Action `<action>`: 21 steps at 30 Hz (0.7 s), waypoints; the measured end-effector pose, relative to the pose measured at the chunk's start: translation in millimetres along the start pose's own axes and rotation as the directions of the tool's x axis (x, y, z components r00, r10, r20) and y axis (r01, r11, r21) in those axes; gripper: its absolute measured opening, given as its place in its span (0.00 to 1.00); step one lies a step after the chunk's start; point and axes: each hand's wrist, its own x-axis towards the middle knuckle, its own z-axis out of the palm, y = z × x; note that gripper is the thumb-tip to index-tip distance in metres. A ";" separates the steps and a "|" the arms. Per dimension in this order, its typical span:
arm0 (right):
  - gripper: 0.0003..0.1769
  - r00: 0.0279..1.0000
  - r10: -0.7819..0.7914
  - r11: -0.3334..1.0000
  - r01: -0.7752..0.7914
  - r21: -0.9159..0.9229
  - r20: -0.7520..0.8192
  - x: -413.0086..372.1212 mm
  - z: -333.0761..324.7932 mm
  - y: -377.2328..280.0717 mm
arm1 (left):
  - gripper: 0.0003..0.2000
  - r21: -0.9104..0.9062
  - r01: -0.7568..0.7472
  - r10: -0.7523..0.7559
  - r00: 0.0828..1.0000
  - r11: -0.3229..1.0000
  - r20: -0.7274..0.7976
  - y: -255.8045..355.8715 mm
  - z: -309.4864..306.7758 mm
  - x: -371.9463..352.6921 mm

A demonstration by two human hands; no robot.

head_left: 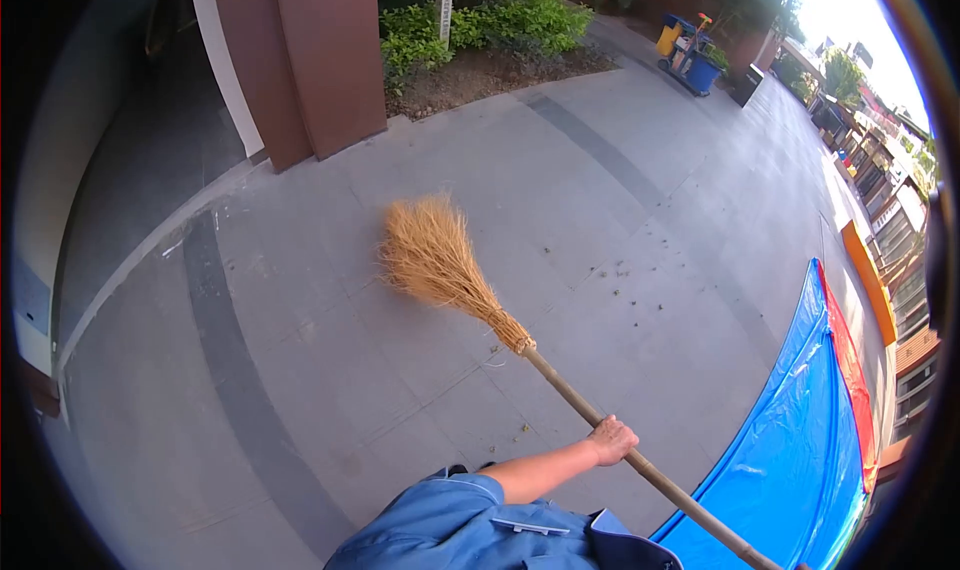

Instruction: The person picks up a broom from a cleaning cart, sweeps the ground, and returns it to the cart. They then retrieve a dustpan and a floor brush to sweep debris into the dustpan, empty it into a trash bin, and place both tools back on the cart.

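Observation:
My left hand [612, 440] is closed round the wooden handle [672, 490] of a straw broom. From the hand, the handle runs down to the right and leaves the picture at the bottom edge. Up and to the left of the hand, the broom's bound neck [508, 328] opens into a wide fan of tan bristles [430, 250] over the grey paving [400, 370]. Small dry bits [618, 275] are scattered on the paving to the right of the bristles. My right hand does not show.
A blue canopy [790, 440] with a red edge spreads at the lower right. At the upper left stands a brown pillar [330, 60], beside a planting bed with green bushes [530, 20]. A cart with a blue bin [703, 70] is farther back.

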 end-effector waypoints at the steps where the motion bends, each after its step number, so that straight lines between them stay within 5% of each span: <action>1: 0.10 0.998 -0.040 0.997 0.042 0.069 -0.043 10.4 14.3 7.0 | 0.04 0.017 0.000 0.000 0.999 1.000 -0.032 0.3 -14.5 -5.0; 2: 0.08 0.997 -0.045 0.999 0.043 0.023 0.056 23.0 10.6 0.0 | 0.04 0.033 0.003 0.000 0.998 0.999 -0.069 -2.5 -24.6 -8.5; 4: 0.06 0.997 -0.078 0.993 0.079 0.083 -0.015 48.8 17.1 -29.3 | 0.03 0.062 0.060 -0.054 0.995 0.996 -0.086 -22.9 -39.8 -25.7; 8: 0.07 0.909 -0.224 0.937 0.300 0.178 -0.352 121.2 73.3 -127.2 | 0.01 0.141 0.260 -0.237 0.958 0.955 -0.159 -90.1 -67.5 -107.5; 12: 0.05 0.845 -0.498 0.840 0.526 0.130 -0.197 156.5 -15.4 -294.1 | 0.03 0.200 0.514 -0.458 0.847 0.834 -0.269 -178.9 -95.8 -232.8; 14: 0.03 0.748 -0.634 0.743 0.660 0.117 -0.195 148.7 -95.9 -392.4 | 0.05 0.188 0.642 -0.500 0.720 0.743 -0.481 -225.2 -115.1 -300.9; 17: 0.05 0.440 -0.859 0.432 0.897 0.091 -0.260 118.4 -202.6 -548.1 | 0.11 0.150 0.897 -0.565 0.385 0.417 -0.730 -304.8 -122.4 -405.7; 19: 0.03 0.046 -0.916 0.078 0.995 -0.064 -0.400 78.0 -255.1 -648.2 | 0.11 -0.168 0.970 -0.744 0.020 0.177 -0.668 -327.4 -145.4 -442.1; 20: 0.03 -0.109 -0.900 -0.057 0.989 -0.134 -0.422 47.9 -276.9 -687.7 | 0.11 -0.162 0.970 -0.748 0.030 0.182 -0.663 -347.0 -148.6 -468.9; 21: 0.03 -0.148 -0.913 -0.088 0.982 -0.170 -0.380 21.3 -308.4 -712.5 | 0.11 -0.299 0.951 -0.815 -0.115 0.074 -0.568 -368.5 -146.8 -498.7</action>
